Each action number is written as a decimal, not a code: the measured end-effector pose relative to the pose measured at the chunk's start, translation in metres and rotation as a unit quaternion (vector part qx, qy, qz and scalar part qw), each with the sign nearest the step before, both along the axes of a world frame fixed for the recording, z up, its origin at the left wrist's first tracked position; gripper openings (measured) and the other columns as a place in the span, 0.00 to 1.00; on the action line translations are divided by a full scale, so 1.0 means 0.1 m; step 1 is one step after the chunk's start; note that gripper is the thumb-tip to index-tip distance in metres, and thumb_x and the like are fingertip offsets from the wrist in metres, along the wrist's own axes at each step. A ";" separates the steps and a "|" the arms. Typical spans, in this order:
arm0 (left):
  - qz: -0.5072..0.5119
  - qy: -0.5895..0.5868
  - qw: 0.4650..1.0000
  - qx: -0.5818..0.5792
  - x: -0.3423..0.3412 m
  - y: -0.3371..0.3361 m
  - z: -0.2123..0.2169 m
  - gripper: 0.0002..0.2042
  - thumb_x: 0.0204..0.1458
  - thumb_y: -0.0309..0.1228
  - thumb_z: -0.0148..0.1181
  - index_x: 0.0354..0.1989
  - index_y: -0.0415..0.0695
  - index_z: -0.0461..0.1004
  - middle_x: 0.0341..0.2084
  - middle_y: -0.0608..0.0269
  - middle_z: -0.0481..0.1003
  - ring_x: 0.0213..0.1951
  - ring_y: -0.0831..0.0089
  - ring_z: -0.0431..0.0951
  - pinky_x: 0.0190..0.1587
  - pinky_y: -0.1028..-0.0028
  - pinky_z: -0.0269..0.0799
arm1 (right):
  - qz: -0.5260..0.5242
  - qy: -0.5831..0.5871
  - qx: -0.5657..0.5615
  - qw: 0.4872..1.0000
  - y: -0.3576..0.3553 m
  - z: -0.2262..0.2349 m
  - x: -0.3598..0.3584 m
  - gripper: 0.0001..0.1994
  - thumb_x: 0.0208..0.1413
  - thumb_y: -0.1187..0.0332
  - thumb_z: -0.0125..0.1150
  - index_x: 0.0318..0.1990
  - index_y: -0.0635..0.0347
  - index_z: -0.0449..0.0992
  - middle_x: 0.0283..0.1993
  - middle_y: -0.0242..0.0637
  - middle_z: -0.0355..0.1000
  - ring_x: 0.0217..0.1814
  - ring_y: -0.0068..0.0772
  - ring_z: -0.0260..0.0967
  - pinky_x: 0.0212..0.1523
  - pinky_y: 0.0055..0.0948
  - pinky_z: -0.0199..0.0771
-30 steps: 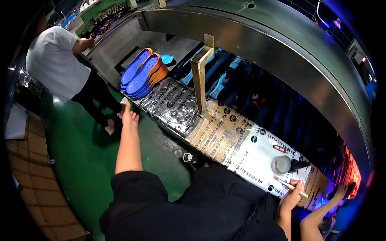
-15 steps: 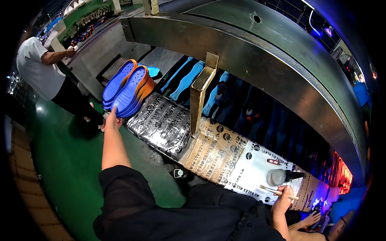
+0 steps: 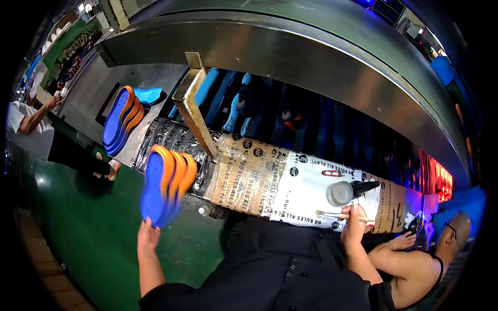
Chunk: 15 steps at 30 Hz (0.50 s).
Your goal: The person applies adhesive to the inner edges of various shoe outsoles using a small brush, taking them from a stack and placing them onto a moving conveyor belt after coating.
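My left hand [image 3: 149, 236] grips the lower end of a small stack of shoe soles [image 3: 155, 181], blue inside with orange sidewalls, lifted over the green floor and slightly blurred. Another stack of blue-and-orange soles [image 3: 118, 127] rests on the grey surface at the far left, beside a bright blue shoe-like piece [image 3: 149, 96]. In my right hand [image 3: 354, 225] is a thin wooden-handled brush [image 3: 334, 214], its bristles pointing left over the white covering. Just beyond it stands a round translucent jar [image 3: 340, 193], with a black pointed object [image 3: 366, 187] next to it.
A metal beam [image 3: 280, 54] arches over the belt, with an upright post [image 3: 194, 106] on the wrapped ledge [image 3: 244, 171]. Dark shoes [image 3: 290, 116] lie beneath it. A small red item [image 3: 332, 173] is near the jar. People stand left [image 3: 31, 124] and sit right [image 3: 415, 264].
My left hand has pulled several soles off the pile and brought them nearer, over the floor. My view has shifted left to right across the ledge; my right hand still holds the brush.
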<state>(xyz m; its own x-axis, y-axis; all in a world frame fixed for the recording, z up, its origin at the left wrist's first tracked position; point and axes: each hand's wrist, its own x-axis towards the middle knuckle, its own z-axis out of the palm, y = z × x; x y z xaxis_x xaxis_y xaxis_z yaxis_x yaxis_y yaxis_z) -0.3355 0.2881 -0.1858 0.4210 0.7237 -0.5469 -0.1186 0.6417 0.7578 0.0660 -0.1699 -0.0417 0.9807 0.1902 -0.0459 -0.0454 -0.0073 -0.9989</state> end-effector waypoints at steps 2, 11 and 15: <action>-0.061 -0.001 0.997 -0.050 -0.04 -0.39 -0.06 0.18 0.58 0.37 0.56 0.55 0.49 0.64 0.41 0.69 0.73 0.33 0.77 0.73 0.27 0.78 0.69 | -0.007 0.000 0.008 1.000 0.03 0.05 0.00 0.15 0.65 0.63 0.46 0.28 0.63 0.69 0.27 0.36 0.69 0.24 0.24 0.65 0.35 0.25 0.67; -0.245 -0.081 0.965 -0.050 1.35 -1.63 0.56 0.32 0.54 0.34 0.60 0.65 0.47 0.51 0.53 0.63 0.67 0.51 0.69 0.72 0.46 0.70 0.72 | 0.000 -0.050 0.028 0.998 -0.20 -0.06 0.03 0.14 0.65 0.66 0.45 0.28 0.64 0.69 0.30 0.40 0.70 0.26 0.24 0.65 0.29 0.22 0.68; -0.406 -0.125 0.904 -0.046 1.83 -1.87 0.46 0.37 0.56 0.30 0.59 0.69 0.47 0.42 0.57 0.56 0.63 0.53 0.67 0.71 0.52 0.69 0.70 | -0.028 -0.069 0.004 0.997 -0.32 -0.02 -0.02 0.15 0.65 0.62 0.45 0.28 0.61 0.67 0.28 0.36 0.67 0.26 0.23 0.63 0.29 0.22 0.65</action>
